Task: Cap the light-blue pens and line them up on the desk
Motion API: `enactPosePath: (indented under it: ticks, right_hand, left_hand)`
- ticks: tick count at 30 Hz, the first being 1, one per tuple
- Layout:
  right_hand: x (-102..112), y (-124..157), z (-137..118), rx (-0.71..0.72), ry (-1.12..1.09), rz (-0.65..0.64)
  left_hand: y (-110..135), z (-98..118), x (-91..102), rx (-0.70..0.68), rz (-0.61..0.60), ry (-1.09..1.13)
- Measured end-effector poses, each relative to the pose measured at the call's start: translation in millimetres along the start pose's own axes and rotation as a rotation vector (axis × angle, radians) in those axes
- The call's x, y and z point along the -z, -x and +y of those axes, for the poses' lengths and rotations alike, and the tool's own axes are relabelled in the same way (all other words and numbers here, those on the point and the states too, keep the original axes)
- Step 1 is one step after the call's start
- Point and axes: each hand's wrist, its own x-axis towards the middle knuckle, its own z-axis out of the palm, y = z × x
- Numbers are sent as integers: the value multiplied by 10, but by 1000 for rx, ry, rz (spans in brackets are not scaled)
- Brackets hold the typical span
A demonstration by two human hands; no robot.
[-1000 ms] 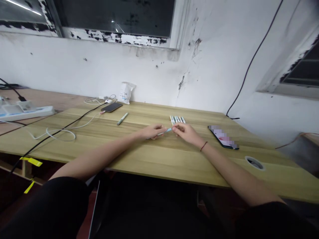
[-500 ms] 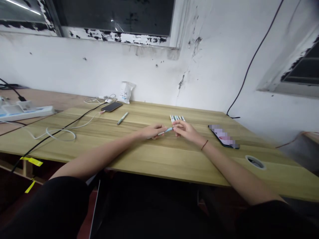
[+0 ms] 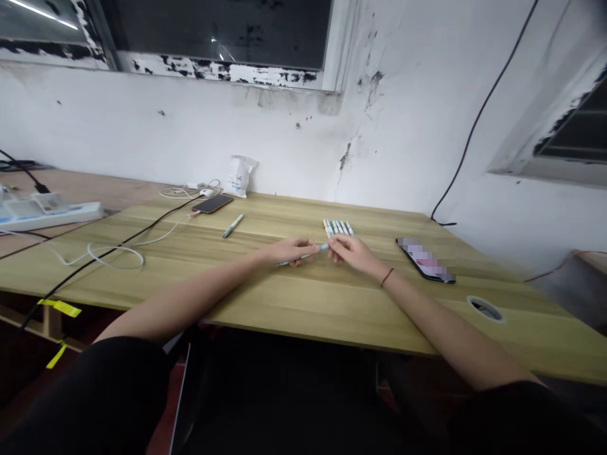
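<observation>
A slim marker (image 3: 324,247) with a light-blue end is held just above the table, between both hands. My left hand (image 3: 294,249) is closed around its body, and the thin left end sticks out below the fingers. At the light-blue end, the fingertips of my right hand (image 3: 349,251) are pinched together on the marker. Just behind my right hand lies a row of several markers (image 3: 337,226), side by side, with differently coloured ends. Farther left, a single marker (image 3: 233,225) rests on the wood.
A phone (image 3: 425,260) lies to the right, near a round cable hole (image 3: 486,309). At the back left are a dark phone (image 3: 213,203), a white packet (image 3: 240,175) and a white cable (image 3: 116,253). A power strip (image 3: 52,215) sits far left.
My right fingers have closed in lower on the marker's light-blue end. The left hand has barely moved. The row of markers appears slightly more spread out.
</observation>
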Motion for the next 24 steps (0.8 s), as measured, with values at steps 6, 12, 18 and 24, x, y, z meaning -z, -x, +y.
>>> enactPosePath:
  ticks: [6, 12, 18, 24]
  right_hand:
    - [6, 25, 12, 46, -126, -15]
    - [5, -2, 40, 61, -60, 12]
    - [20, 0, 9, 67, 62, -14]
    - [11, 20, 20, 80, -53, -17]
  left_hand:
    - [7, 13, 0, -21, 10, 66]
    - [23, 45, -4, 26, 25, 27]
    - [-1, 2, 8, 21, -8, 81]
    - [-7, 11, 18, 28, -4, 41]
